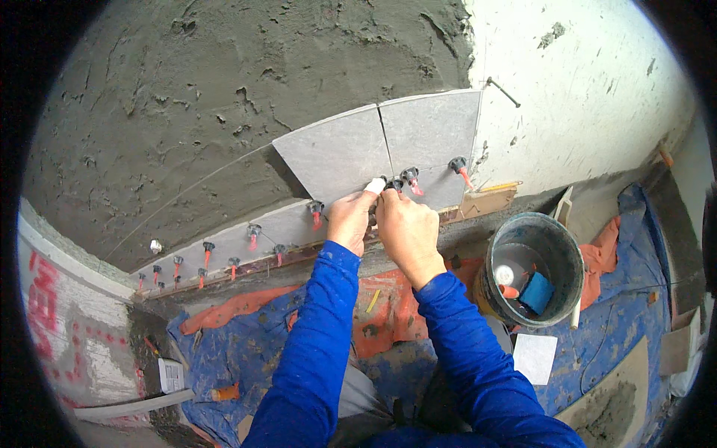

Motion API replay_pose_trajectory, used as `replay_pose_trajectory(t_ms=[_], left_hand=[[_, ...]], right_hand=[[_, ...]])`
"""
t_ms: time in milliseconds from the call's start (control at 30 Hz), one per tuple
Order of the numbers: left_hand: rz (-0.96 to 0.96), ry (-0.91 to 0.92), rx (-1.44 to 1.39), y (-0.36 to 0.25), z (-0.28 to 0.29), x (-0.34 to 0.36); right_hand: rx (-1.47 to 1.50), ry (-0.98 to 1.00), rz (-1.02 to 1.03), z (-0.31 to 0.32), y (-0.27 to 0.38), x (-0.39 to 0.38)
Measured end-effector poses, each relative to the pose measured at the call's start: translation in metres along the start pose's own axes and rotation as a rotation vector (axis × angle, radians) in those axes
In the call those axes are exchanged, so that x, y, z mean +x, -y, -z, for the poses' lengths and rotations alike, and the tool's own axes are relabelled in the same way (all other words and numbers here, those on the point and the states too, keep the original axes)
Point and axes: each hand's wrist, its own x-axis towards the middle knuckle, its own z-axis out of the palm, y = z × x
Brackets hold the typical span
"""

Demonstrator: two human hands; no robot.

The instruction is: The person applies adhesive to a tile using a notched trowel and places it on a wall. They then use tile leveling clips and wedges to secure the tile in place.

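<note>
Both my hands meet at the joint under the upper grey tiles, around a black-capped tile leveling clip (395, 184). My left hand (349, 222) has curled fingers, with a white wrap on a fingertip. From the other side, my right hand (408, 233) closes on the same spot, its fingers pinched; they partly hide the clip. The left upper tile (336, 149) and right upper tile (433, 131) sit on the wall above a lower row of tiles (287, 224). More leveling clips with black caps and red stems, such as one at the right (458, 166), stick out along the joints.
Grey mortar (187, 97) coats the wall at left; bare white wall (582, 89) lies right. A bucket (495, 246) holding water and a blue sponge (536, 293) stands right of my arm. Blue tarp (597, 358) covers the floor. A nail (504, 92) protrudes beside the right tile.
</note>
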Motion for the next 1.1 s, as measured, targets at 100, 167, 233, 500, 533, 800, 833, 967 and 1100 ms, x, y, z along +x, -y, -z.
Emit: replay_pose_trajectory(t_ms=[100, 167, 233, 500, 533, 800, 833, 967, 1100], left_hand=[[-0.107, -0.035, 0.008, 0.002, -0.003, -0.004], [-0.215, -0.078, 0.026, 0.006, -0.005, -0.002], [-0.314, -0.119, 0.110, 0.010, -0.006, 0.002], [-0.402, -0.181, 0.356, 0.009, 0.005, 0.010], [-0.374, -0.163, 0.336, 0.009, 0.007, 0.009], [0.234, 0.032, -0.183, 0.027, 0.021, 0.018], [0.242, 0.094, -0.198, 0.029, 0.023, 0.023], [0.295, 0.113, -0.304, 0.036, 0.026, 0.033], [0.176, 0.106, -0.246, 0.031, 0.041, 0.017]], right_hand=[[0.008, -0.057, -0.012, -0.002, 0.001, -0.001], [0.038, -0.049, 0.011, -0.003, 0.002, -0.002], [0.051, -0.059, 0.034, -0.004, 0.003, -0.002], [0.037, -0.076, 0.071, -0.003, -0.001, -0.003], [0.033, -0.076, 0.062, -0.003, -0.001, -0.003], [0.065, -0.107, 0.064, -0.004, 0.000, -0.005], [0.066, -0.087, 0.060, -0.003, 0.000, -0.005], [0.080, -0.073, 0.052, 0.001, 0.000, -0.004], [0.090, -0.030, -0.054, 0.015, 0.007, -0.007]])
